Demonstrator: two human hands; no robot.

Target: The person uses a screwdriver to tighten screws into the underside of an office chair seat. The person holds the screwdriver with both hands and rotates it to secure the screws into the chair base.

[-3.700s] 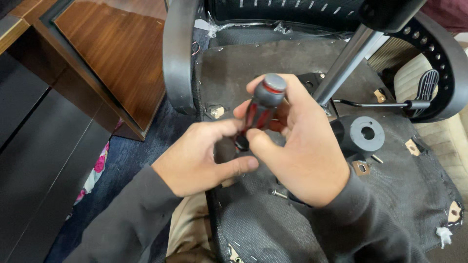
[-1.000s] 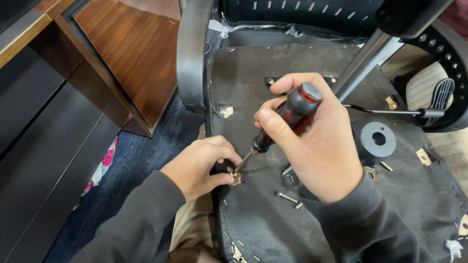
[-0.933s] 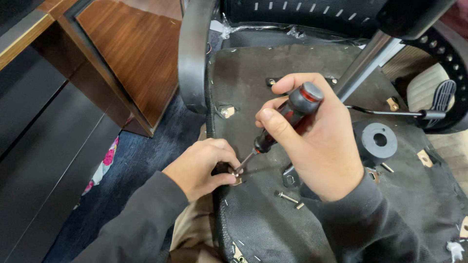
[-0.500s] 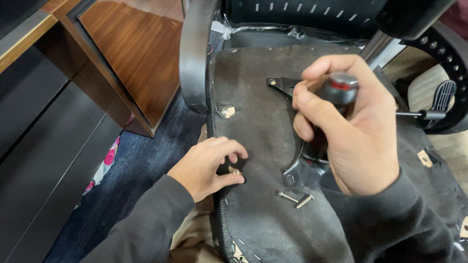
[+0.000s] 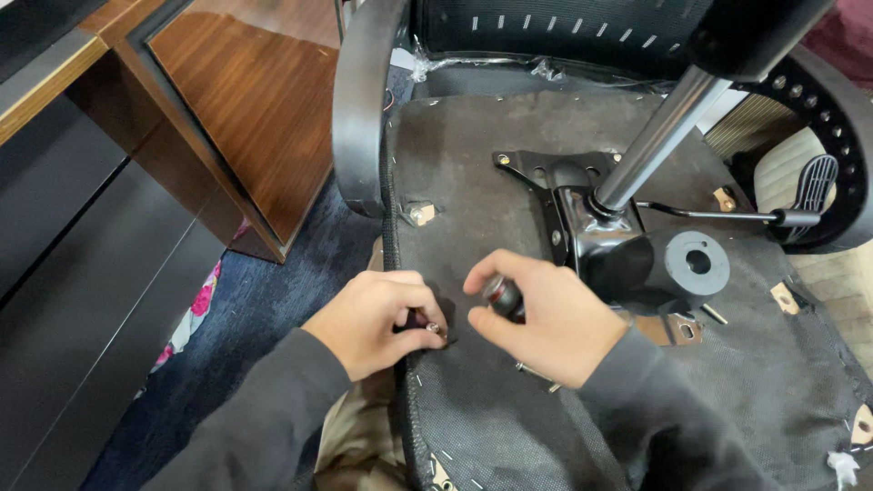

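Your right hand [image 5: 546, 318] is clenched around the screwdriver [image 5: 503, 295], only its dark, red-banded handle end showing between thumb and fingers, its long axis pointing down and left toward your left hand [image 5: 377, 318]. That left hand pinches a small screw [image 5: 433, 326] at the near-left edge of the upturned chair seat [image 5: 473, 209], so the screw lies just left of the driver, nearer your left hand

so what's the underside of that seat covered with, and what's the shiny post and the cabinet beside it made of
The dark grey seat underside looks like thin non-woven fabric: matte, fuzzy, stapled at the edges. The silver cylindrical post seems polished or chromed metal, with bright reflections. The reddish-brown cabinet panel shows wood grain under gloss, possibly veneer or laminate.
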